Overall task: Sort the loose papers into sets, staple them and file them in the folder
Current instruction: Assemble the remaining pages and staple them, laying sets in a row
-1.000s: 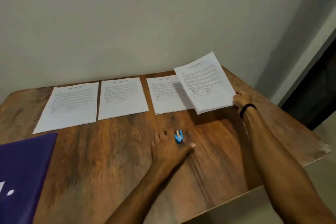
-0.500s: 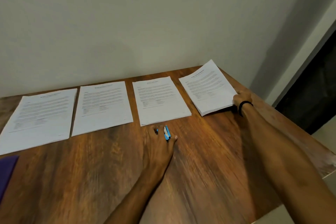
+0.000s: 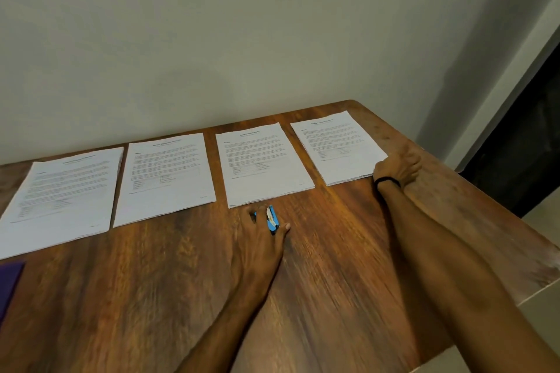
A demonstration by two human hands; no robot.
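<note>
The fourth paper stack [image 3: 336, 145] now lies flat on the desk [image 3: 333, 251], right grip [image 3: 397, 168] pinching its corner; left grip [image 3: 260, 239] clasps the stapler [image 3: 272, 219].

Four sets of papers in a row: left set [image 3: 62, 191], second set [image 3: 165, 179], third set [image 3: 262, 163], right set [image 3: 338, 145]. One blue stapler [image 3: 271, 219]. One purple folder [image 3: 9, 285], near left. One wooden table [image 3: 333, 254]. Two hands: left hand [image 3: 260, 247], right hand [image 3: 398, 166]. One black wristband [image 3: 386, 180]
</note>
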